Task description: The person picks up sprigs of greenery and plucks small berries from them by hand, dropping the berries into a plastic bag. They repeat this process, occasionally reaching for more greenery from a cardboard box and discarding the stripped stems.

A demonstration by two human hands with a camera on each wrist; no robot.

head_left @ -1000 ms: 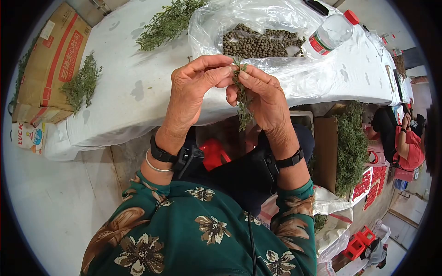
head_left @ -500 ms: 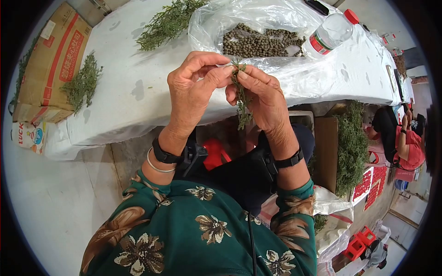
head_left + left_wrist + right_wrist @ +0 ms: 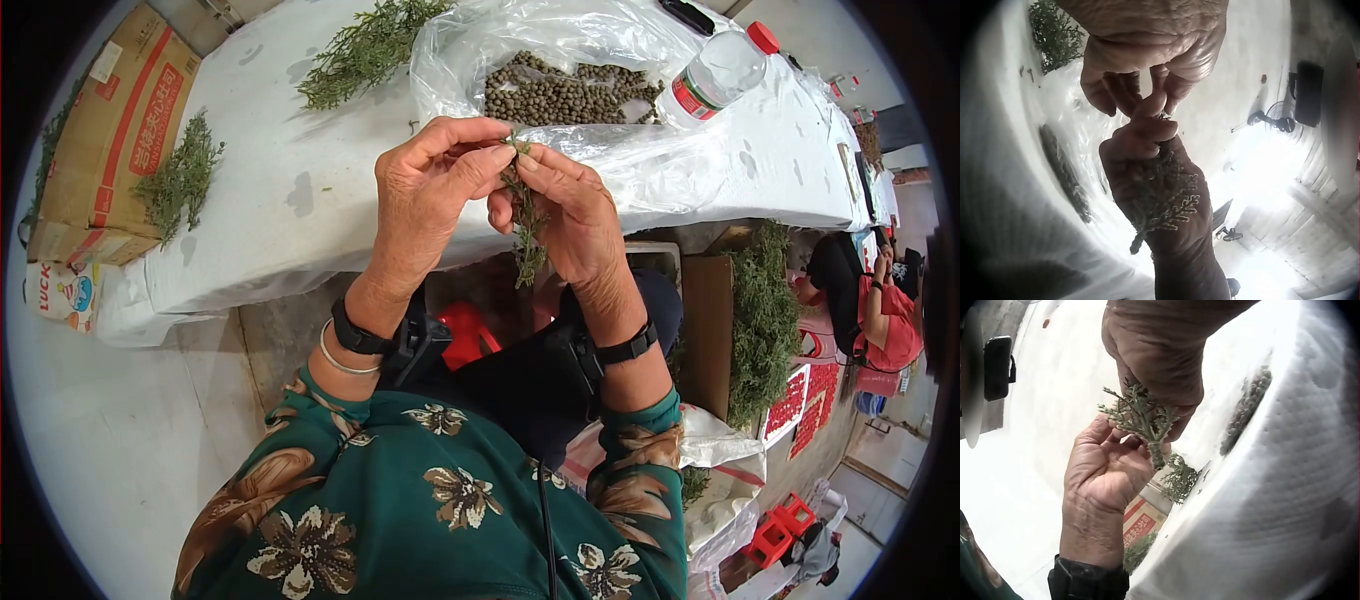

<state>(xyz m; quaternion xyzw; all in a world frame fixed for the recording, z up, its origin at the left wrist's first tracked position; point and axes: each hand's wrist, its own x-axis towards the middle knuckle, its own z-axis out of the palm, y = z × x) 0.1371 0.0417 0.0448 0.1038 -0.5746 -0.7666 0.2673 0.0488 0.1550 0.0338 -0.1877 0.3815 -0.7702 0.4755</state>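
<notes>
Both hands are raised in front of the body, near the table's edge. A green conifer sprig (image 3: 527,235) hangs downward from my right hand (image 3: 578,205), pinched near its upper end by thumb and index finger. My left hand (image 3: 430,195) meets it there, thumb and index finger pinching the sprig's top. In the left wrist view the leafy sprig (image 3: 1169,197) lies across the right palm, its thicker stem end pointing down. The right wrist view shows the branching sprig (image 3: 1141,419) under the right fingers, the left hand (image 3: 1104,469) behind it.
On the white-covered table (image 3: 260,190), a clear plastic bag (image 3: 445,60) holds many small brown balls (image 3: 560,95). Beside it stands a water bottle (image 3: 720,72). Green branches (image 3: 365,55) lie behind, and a cardboard box (image 3: 120,130) is at left. More greenery (image 3: 762,330) sits at right.
My left hand drew slightly left, then came back toward the right hand. The right hand and sprig have barely moved.
</notes>
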